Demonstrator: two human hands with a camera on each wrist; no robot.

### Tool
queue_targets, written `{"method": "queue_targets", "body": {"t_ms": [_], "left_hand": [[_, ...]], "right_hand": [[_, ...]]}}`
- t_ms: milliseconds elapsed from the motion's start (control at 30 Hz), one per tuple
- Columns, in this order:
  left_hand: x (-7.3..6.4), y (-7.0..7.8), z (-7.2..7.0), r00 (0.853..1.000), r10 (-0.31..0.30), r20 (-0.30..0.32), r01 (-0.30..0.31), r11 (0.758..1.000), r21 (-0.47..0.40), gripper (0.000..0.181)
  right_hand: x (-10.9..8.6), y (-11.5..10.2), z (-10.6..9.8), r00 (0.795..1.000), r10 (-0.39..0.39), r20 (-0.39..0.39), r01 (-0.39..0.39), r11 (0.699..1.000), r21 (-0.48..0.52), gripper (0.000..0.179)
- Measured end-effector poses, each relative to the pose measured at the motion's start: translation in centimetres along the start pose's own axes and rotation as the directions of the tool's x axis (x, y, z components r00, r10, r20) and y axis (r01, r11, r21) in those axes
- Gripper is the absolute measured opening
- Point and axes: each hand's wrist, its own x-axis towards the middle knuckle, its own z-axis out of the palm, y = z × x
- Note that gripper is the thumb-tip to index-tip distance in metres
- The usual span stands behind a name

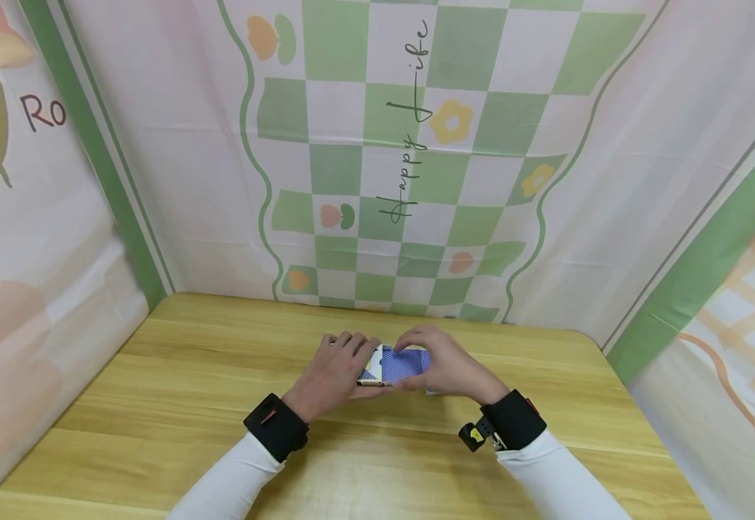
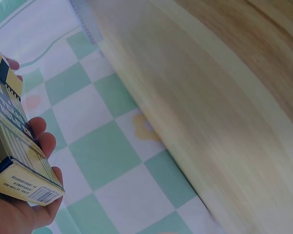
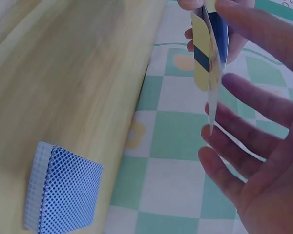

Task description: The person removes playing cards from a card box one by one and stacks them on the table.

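My left hand (image 1: 334, 372) grips a playing-card box (image 1: 372, 373), its fingers and thumb round the sides. In the left wrist view the card box (image 2: 17, 131) is cream and dark blue, with a barcode on one end. My right hand (image 1: 445, 365) is at the other end of it, thumb and fingers apart. The right wrist view shows the raised box flap (image 3: 213, 83) between its fingertips, which are at or very near it. A deck of playing cards (image 3: 63, 190) with blue patterned backs stands on the table, partly hidden by the hands in the head view.
The wooden table (image 1: 208, 375) reaches back to a printed cloth (image 1: 403, 180) with green and white checks. More cloth hangs at the left and right sides. Black bands (image 1: 277, 427) circle both wrists, and a small camera (image 1: 475, 435) sits on the right one.
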Motion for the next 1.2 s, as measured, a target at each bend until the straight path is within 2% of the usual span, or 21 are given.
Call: {"method": "queue_targets", "body": {"t_ms": [100, 233, 600, 900, 1067, 1200], "left_hand": [[0.0, 0.0, 0.1, 1.000, 0.015, 0.004, -0.015, 1.000, 0.012, 0.072], [0.0, 0.0, 0.1, 1.000, 0.021, -0.002, -0.021, 1.000, 0.004, 0.073], [-0.2, 0.1, 0.0, 1.000, 0.017, -0.012, -0.017, 1.000, -0.010, 0.074], [-0.6, -0.4, 0.2, 0.999, -0.028, 0.017, 0.029, 0.999, -0.021, 0.077], [-0.7, -0.5, 0.2, 0.998, -0.054, 0.018, 0.054, 0.998, -0.012, 0.078], [-0.7, -0.5, 0.2, 0.998, -0.068, 0.017, 0.068, 0.998, 0.000, 0.077]], "right_hand": [[0.2, -0.3, 0.0, 0.999, -0.018, 0.041, 0.019, 0.999, -0.032, 0.049], [0.3, -0.4, 0.0, 0.997, 0.013, 0.072, -0.010, 0.999, -0.047, 0.049], [-0.1, -0.3, -0.2, 0.993, 0.045, 0.107, -0.038, 0.997, -0.062, 0.041], [-1.3, 0.9, -0.2, 0.994, 0.084, 0.071, -0.075, 0.990, -0.117, 0.042], [-1.7, 1.7, -0.5, 0.987, 0.159, 0.027, -0.153, 0.977, -0.151, 0.047], [-1.7, 2.3, -0.6, 0.964, 0.255, -0.071, -0.264, 0.941, -0.210, 0.049]]}}
